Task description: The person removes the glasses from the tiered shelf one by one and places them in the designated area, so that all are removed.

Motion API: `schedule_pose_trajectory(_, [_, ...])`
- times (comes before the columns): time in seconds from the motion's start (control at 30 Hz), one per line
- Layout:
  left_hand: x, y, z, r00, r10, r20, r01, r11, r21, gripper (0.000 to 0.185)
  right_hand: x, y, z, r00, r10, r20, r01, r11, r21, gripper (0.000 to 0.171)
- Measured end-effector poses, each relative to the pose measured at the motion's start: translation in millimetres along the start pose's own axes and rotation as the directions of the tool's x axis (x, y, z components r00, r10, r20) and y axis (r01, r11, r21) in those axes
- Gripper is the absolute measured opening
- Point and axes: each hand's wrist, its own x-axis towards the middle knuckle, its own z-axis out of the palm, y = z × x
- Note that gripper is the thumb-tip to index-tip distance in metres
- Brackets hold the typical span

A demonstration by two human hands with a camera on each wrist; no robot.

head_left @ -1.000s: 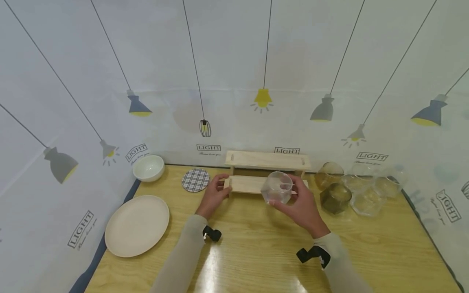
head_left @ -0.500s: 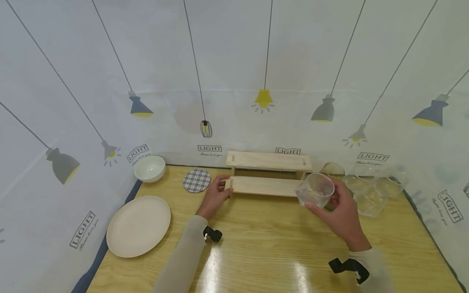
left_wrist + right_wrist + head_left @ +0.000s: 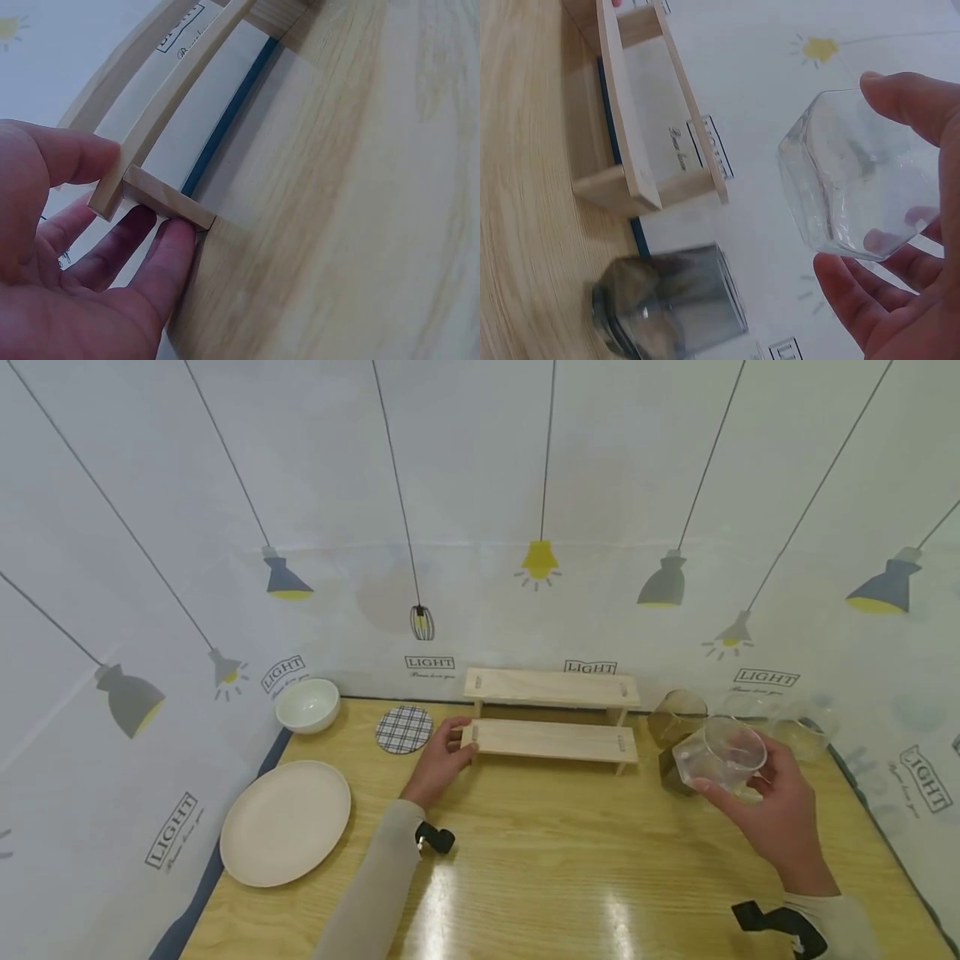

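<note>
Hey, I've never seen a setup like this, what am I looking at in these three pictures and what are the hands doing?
There is no machine here: a person wears three cameras, one on the head and one on each wrist. The wide picture is the head view, looking down at a wooden table. The left hand grips the end of a small two-step wooden rack; the left wrist view shows that grip close up. The right hand holds a clear glass tilted in the air above the table; the right wrist view shows it beside a dark glass. Also on the table: a plate, a white bowl, a checked coaster and more glasses at the right.
</note>
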Motion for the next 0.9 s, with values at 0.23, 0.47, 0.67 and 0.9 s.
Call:
schedule_pose_trajectory(0.23, [0.6, -0.5, 0.4, 1.0, 0.006, 0.016, -0.005, 1.0, -0.011, 0.054, 2.0, 16.5, -26.7, 0.993, 0.102, -0.06, -0.104, 0.994, -0.027, 0.077])
schedule_pose_trajectory(0.47, [-0.2, -0.1, -1.4, 1.0, 0.012, 0.007, -0.012, 1.0, -0.006, 0.053, 10.5, 33.8, -45.4, 0.973, 0.161, -0.167, -0.169, 0.985, -0.038, 0.072])
schedule_pose_trajectory(0.67, [-0.4, -0.2, -1.3, 1.0, 0.014, 0.008, -0.014, 1.0, -0.006, 0.053, 20.7, 55.6, -58.5, 0.944, 0.225, -0.242, -0.258, 0.959, -0.115, 0.08])
schedule_pose_trajectory(0.9, [-1.1, -1.6, -1.7, 1.0, 0.007, 0.027, -0.006, 0.998, -0.058, 0.054, 28.6, 76.7, -73.8, 0.887, 0.365, -0.282, -0.422, 0.889, -0.176, 0.084])
